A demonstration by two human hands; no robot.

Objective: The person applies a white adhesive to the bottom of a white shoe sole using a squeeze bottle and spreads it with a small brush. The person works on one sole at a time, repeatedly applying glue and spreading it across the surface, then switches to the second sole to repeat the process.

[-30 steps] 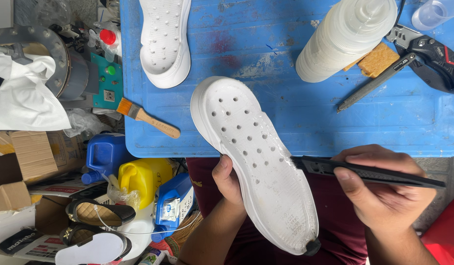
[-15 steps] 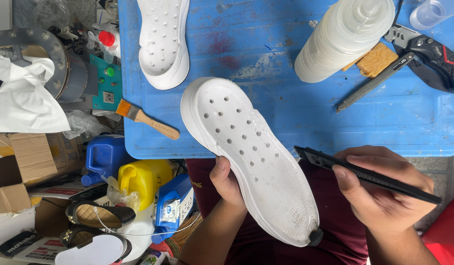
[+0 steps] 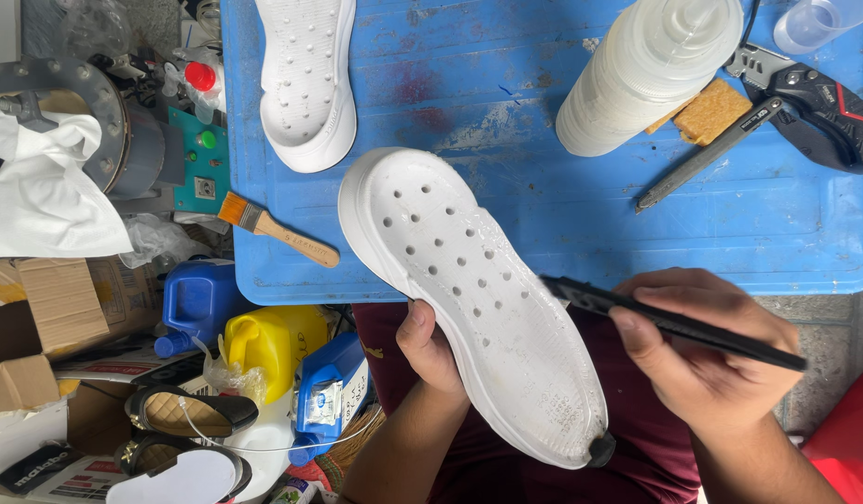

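Left hand (image 3: 430,350) wrapped under edge of white sole (image 3: 469,308), thumb up on rim, fingers curled shut beneath, sole tilted off blue table (image 3: 543,224) w/ toe end over table edge and heel end over lap. Right hand (image 3: 702,355) closed in pen-type grip on black tool (image 3: 674,322), tip of tool at or just beside sole's right rim; contact vs. small gap can't be told from head view. Small dark knob (image 3: 601,451) at heel end, purpose unclear. Risks, as judgement only: grip on sole is one-sided, near middle, so pressure from tool prob. twists or tips sole, heel end dropping toward lap; tool tip skating off smooth rim could go toward left thumb or mark white surface. Toe end near 2nd white sole (image 3: 306,75) and close to stack of plastic cups (image 3: 651,75), well enough apart for now, but wide swing could knock stack. Elsewhere on table: paint brush (image 3: 278,229) hanging past left edge, easy to bump off; sponge (image 3: 711,110), grey bar tool (image 3: 707,154), red-black cutter (image 3: 823,112), clear cup (image 3: 814,19). Below table edge: blue jug (image 3: 198,299), yellow jug (image 3: 268,341), cardboard box (image 3: 49,308), white cloth (image 3: 40,196) – clutter where dropped sole would land. Only one view given.
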